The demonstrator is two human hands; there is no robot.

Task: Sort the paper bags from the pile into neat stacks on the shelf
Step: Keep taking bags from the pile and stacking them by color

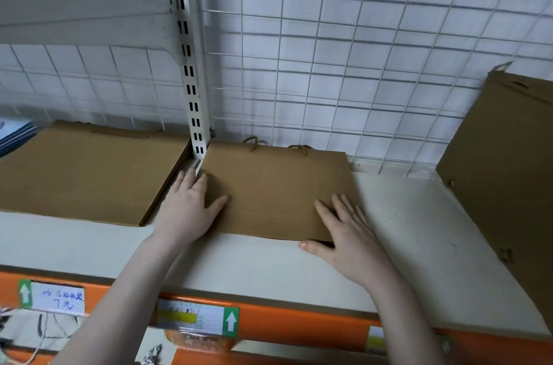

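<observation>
A flat brown paper bag (275,188) with cord handles at its far edge lies on the white shelf (404,215), against the wire grid back. My left hand (188,209) rests flat on the bag's left edge, fingers straight. My right hand (350,233) lies flat on the bag's near right corner, its thumb below the front edge. A stack of brown paper bags (86,173) lies to the left, past the shelf upright. Another stack of larger brown bags (502,173) sits at the right, tilted.
A slotted white upright (191,71) divides the two shelf bays. The shelf front has an orange rail (299,322) with price labels. Blue-edged items (15,134) lie at the far left. An upper shelf (83,14) overhangs the left bay.
</observation>
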